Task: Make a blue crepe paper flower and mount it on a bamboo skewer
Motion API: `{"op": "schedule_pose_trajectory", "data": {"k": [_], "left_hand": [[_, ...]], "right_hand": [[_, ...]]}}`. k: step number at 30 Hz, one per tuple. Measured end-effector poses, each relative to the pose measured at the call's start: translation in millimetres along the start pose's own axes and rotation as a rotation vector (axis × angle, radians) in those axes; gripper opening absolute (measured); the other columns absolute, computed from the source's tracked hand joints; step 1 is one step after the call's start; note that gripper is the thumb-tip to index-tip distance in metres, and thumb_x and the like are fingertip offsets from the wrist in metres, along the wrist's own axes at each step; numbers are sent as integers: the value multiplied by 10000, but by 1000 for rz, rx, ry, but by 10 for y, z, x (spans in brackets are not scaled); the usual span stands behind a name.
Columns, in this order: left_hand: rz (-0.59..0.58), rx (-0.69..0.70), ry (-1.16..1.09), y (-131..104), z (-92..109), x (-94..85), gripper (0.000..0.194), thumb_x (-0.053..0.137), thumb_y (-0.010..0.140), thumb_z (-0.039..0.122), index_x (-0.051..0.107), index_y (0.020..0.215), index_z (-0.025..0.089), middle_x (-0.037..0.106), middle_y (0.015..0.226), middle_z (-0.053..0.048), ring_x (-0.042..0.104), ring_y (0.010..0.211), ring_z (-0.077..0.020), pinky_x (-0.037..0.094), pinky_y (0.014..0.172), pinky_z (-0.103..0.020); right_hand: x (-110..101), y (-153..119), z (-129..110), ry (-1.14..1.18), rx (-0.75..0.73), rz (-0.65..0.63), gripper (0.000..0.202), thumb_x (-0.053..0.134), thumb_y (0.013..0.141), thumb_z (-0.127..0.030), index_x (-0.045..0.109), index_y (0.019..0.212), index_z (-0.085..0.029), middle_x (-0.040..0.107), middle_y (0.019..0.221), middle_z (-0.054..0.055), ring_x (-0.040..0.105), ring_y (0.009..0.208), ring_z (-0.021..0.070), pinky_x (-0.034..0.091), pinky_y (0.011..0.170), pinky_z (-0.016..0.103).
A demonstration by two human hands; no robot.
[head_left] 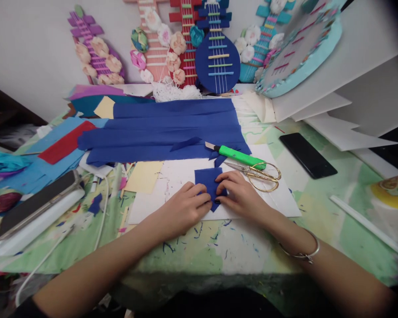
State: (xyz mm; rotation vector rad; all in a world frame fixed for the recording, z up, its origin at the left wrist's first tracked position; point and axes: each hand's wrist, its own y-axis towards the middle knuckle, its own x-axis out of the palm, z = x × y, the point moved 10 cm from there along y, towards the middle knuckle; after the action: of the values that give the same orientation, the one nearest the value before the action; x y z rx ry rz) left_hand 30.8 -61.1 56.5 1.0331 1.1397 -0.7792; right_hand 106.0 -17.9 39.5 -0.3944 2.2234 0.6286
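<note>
- Fingers of L hand (pixel 187 206) curled in, tips grasping L side of sm. blue piece (pixel 205 176); contact partly hidden, grip force can't tell.
- R hand (pixel 243 194): fingertips bent round R side of same piece, appears to hold it lightly, thumb & index apart.
- Pos. of piece: b/w both hands, flat-ish on white board (pixel 144 213). Far edge approx. straight; near end comes to a pt.
- Step in hand (judged): looks like folding/shaping piece w/ both hands; fold vs. smoothing, can't tell.
- Next move (judged) calls for: one hand pinning piece, other turning edge over & pressing crease; edges need to stay even.
- Tools, both R/far of piece, not in hand: green cutter (pixel 239 155), blade showing, pointing L; gold-handled scissors (pixel 264 177), handles to R. Whether the two touch, can't tell.
- Far: blue strips (pixel 169 123) lying side by side; loose blue scrap (pixel 185 143) near their near edge.
- R: dark phone (pixel 308 155) flat on green cloth (pixel 185 256). L: 2nd phone (pixel 38 205), tilted, on sth. white.
- Far, upright: dk. blue lute-like model (pixel 218 57) w/ white strings.
</note>
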Motion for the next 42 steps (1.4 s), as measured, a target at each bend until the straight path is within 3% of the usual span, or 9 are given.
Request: {"op": "schedule_pose_trajectory", "data": {"k": [10, 17, 23, 31, 42], "left_hand": [[-146, -69, 287, -148, 243, 145, 330, 356, 906, 78, 523, 1188, 44, 586, 1204, -173, 529, 1117, -269, 414, 882, -391], [-158, -203, 255, -270, 245, 238, 391, 302, 927, 100, 474, 1278, 72, 508, 1337, -143, 448, 1254, -262, 384, 997, -396], [-51, -324, 213, -327, 255, 337, 376, 363, 956, 242, 465, 1274, 68, 474, 1362, -174, 381, 1310, -285, 350, 1056, -452], [62, -395, 84, -350, 248, 300, 335, 417, 933, 233, 484, 1231, 93, 440, 1380, -193, 336, 1339, -285, 349, 1063, -490], [62, -436, 3, -348, 195, 292, 358, 434, 926, 284, 466, 1242, 120, 451, 1380, -142, 335, 1328, -273, 337, 1062, -483]], "right_hand": [[-4, 4, 51, 7, 32, 13, 72, 662, 755, -151, 599, 726, -171, 571, 1047, 101, 496, 1024, 245, 409, 916, 444], [0, 12, 77, 21, 50, -7, 82, 642, 760, -120, 598, 720, -177, 574, 1044, 87, 499, 1029, 236, 397, 928, 438], [15, 8, 61, -2, 31, -8, 45, 628, 774, -136, 617, 773, -179, 564, 1050, 94, 491, 1032, 240, 395, 932, 444], [15, 11, 39, 3, 48, -25, 82, 591, 780, -105, 595, 732, -172, 559, 1065, 93, 483, 1043, 234, 385, 933, 433], [26, 18, 35, -7, 54, -28, 77, 598, 764, -106, 596, 725, -172, 560, 1064, 93, 474, 1046, 237, 377, 944, 435]]}}
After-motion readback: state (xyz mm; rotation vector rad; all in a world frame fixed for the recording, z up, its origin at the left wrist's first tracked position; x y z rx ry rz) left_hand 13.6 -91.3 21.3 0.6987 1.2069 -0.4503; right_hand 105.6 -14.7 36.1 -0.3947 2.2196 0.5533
